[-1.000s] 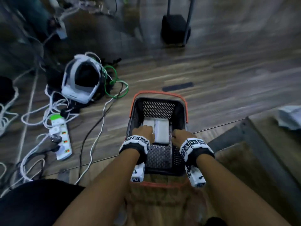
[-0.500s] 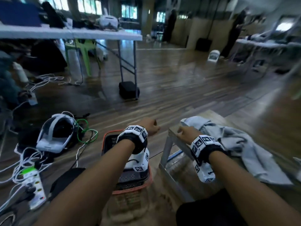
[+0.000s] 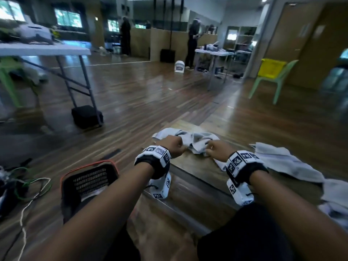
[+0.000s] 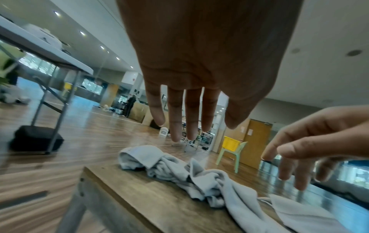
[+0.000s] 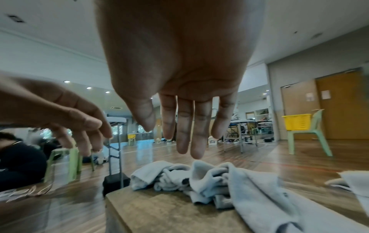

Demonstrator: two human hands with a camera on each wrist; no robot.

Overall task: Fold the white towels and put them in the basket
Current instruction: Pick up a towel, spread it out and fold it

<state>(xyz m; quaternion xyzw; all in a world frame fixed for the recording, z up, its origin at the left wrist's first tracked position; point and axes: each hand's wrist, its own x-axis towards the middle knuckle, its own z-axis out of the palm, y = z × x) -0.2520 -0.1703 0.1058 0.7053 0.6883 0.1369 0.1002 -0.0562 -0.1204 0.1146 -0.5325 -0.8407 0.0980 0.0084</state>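
A crumpled white towel (image 3: 194, 140) (image 4: 179, 173) (image 5: 209, 178) lies at the far end of a low wooden table (image 3: 197, 178). My left hand (image 3: 172, 146) (image 4: 191, 110) hovers just above its left part, fingers hanging straight and holding nothing. Over the towel's right part my right hand (image 3: 216, 149) (image 5: 183, 126) hangs the same way; no finger plainly touches the cloth. A second white towel (image 3: 286, 164) lies spread on the table to the right. The black basket with an orange rim (image 3: 88, 183) stands on the floor left of the table; its inside is hidden.
Cables (image 3: 28, 183) lie on the wooden floor left of the basket. A folding table with a black foot weight (image 3: 86, 117) stands further left. A green chair carrying a yellow bin (image 3: 273, 72) stands at the back right, and people stand in the far background.
Both hands have come out of the basket, where a folded towel lay, and moved right and up to the crumpled towel on the table. The head view has lifted and turned right.
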